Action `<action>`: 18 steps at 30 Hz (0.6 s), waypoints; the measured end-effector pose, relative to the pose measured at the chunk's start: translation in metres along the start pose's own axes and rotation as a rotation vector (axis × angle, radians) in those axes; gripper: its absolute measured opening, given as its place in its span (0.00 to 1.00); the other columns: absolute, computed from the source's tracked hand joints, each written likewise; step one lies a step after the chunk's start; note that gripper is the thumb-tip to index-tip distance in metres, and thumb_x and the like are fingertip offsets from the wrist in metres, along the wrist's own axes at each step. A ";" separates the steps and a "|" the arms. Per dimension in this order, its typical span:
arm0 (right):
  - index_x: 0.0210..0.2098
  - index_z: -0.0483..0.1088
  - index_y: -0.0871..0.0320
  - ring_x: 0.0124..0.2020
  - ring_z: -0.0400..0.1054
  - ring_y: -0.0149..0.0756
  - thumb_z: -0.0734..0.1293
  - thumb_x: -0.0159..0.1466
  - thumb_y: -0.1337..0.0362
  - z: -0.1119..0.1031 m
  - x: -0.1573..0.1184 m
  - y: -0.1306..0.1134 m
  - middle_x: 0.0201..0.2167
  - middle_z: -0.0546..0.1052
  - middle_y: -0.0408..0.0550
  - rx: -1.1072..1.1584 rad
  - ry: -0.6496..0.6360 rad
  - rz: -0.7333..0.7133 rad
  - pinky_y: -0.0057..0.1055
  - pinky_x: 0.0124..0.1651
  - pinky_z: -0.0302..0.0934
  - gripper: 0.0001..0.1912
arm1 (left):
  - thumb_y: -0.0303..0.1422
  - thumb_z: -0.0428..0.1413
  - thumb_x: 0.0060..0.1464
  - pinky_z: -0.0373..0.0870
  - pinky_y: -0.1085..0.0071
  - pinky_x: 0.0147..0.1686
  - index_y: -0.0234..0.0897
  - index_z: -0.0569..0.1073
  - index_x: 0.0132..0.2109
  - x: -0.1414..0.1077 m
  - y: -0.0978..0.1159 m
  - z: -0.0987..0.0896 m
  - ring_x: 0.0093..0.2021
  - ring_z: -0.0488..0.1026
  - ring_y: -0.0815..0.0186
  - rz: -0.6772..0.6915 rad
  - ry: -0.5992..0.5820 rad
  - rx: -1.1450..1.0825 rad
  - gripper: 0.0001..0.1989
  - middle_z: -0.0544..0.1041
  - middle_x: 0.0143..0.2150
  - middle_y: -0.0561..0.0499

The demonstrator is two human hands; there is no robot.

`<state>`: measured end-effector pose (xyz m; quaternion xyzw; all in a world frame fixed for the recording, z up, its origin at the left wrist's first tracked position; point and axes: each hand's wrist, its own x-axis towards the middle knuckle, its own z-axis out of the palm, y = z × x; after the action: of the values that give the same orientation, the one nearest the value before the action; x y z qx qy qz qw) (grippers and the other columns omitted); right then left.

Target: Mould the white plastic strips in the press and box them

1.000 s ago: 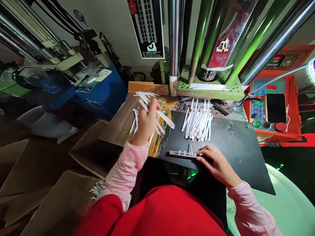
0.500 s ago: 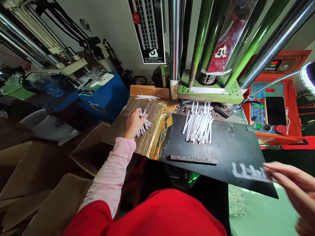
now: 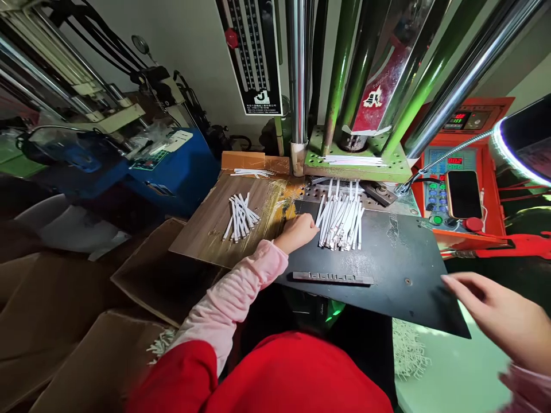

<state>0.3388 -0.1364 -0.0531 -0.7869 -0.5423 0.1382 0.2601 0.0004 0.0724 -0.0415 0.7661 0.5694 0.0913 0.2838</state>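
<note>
The left hand [image 3: 298,230] is curling at the white strips' [image 3: 342,219] nine o'clock, the right hand [image 3: 503,315] hovering at four, grips unclear; pinching lightly would likely be limiting tangles.

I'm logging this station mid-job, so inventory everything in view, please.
Strip heap: one, white, black board
Smaller strip pile: one, white, brown board
Rear strips: several, white, brown board's back
Press strips: several, white, green plate
Slotted bar: one, grey, black board's front
Press: one, green and silver, back centre
Scale panel: one, black, left of press
Control box: one, orange, right
Phone: one, black, on control box
Lamp: one, black, far right
Tub: one, pale green, lower right
Blue machine: one, blue, left
Cardboard boxes: several, brown, lower left
Left hand: one, pink sleeve, beside strip heap
Right hand: one, pink sleeve, by black board's right edge
</note>
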 end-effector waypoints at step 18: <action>0.40 0.73 0.57 0.34 0.74 0.45 0.62 0.62 0.58 0.086 0.066 -0.109 0.35 0.80 0.53 -0.368 -0.206 -0.074 0.36 0.33 0.57 0.12 | 0.27 0.59 0.53 0.66 0.76 0.29 0.35 0.72 0.30 -0.099 -0.004 0.011 0.27 0.70 0.71 0.168 -0.142 -0.562 0.05 0.73 0.26 0.56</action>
<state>0.2351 -0.0230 -0.0584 -0.7825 -0.6104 0.1069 0.0600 -0.0305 -0.0218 -0.0347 0.7066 0.4350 0.2145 0.5152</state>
